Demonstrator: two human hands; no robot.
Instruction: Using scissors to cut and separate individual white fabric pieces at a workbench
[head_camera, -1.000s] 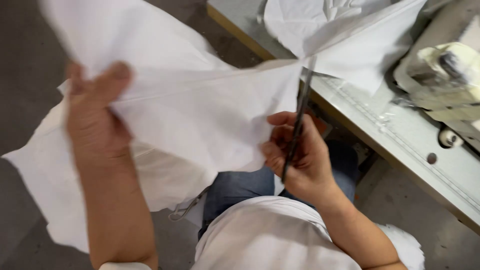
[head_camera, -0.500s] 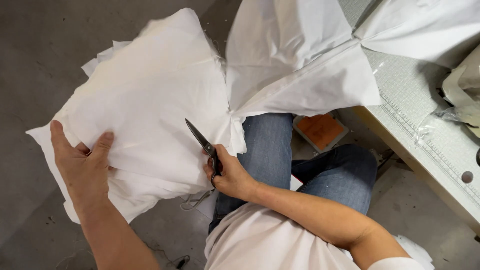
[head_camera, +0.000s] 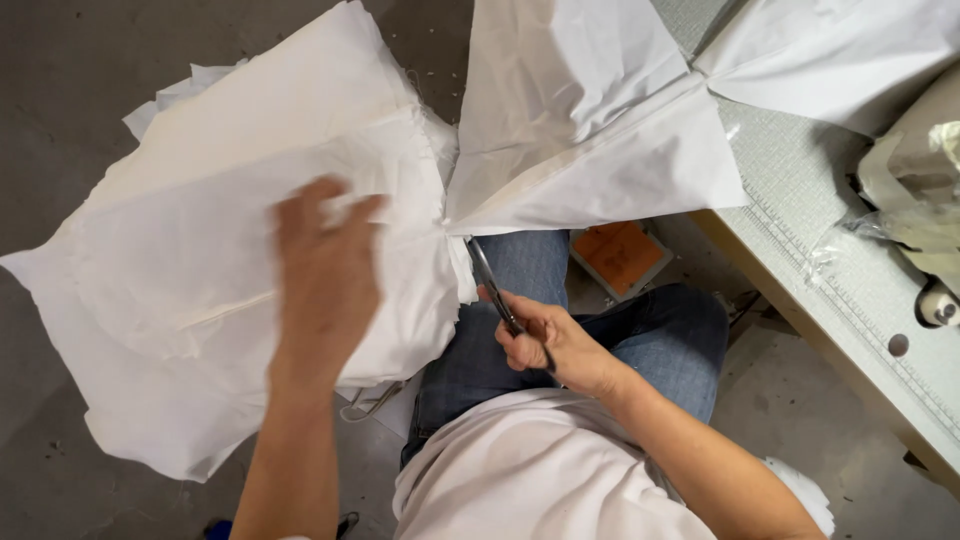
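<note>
1. White fabric (head_camera: 230, 290): large pile over person's lap and the floor, joined at a pinched seam to a second piece (head_camera: 590, 130) running up onto the counter (head_camera: 830, 290).
2. Left hand (head_camera: 325, 270): blurred, fingers spread, lying on fabric pile.
3. Right hand (head_camera: 545, 340): closed round scissors handle.
4. Scissors (head_camera: 490, 285): blades point at seam, approx. touching fabric.

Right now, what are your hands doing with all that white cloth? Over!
Left hand flat on the white fabric pile. Right hand grips scissors, tips at the seam joining two pieces. Sewing table beside, nothing blocking.
</note>
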